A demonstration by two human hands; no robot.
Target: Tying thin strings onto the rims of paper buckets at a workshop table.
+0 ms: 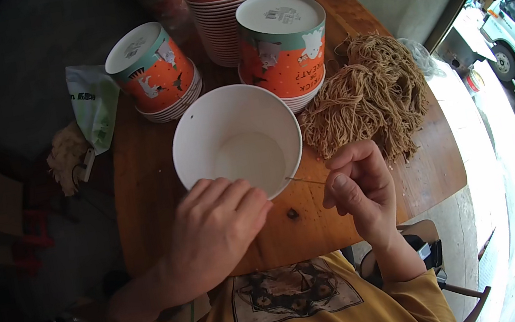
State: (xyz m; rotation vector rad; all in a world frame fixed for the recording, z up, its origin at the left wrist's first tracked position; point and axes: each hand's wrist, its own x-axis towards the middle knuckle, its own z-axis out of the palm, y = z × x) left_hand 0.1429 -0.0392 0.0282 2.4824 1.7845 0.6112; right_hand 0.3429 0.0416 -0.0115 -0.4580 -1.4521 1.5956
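A white paper bucket point(231, 114) is tipped with its open mouth toward me, its inside showing. My left hand point(217, 225) is closed over its near rim, fingertips hidden inside or behind the edge. A thin brown cord point(306, 181) runs from the bucket's right rim, where it seems to pass through a small hole, to my right hand point(365, 192). That hand pinches the cord between thumb and fingers, just right of the bucket. Another small hole shows in the rim at the far left.
Upside-down orange buckets stand in a left stack point(153, 76), a right stack point(283, 45) and a tall back stack point(226, 4). A heap of brown cords point(372, 95) lies right on the wooden table point(428, 174). A white-green bag point(93, 103) hangs at the left edge.
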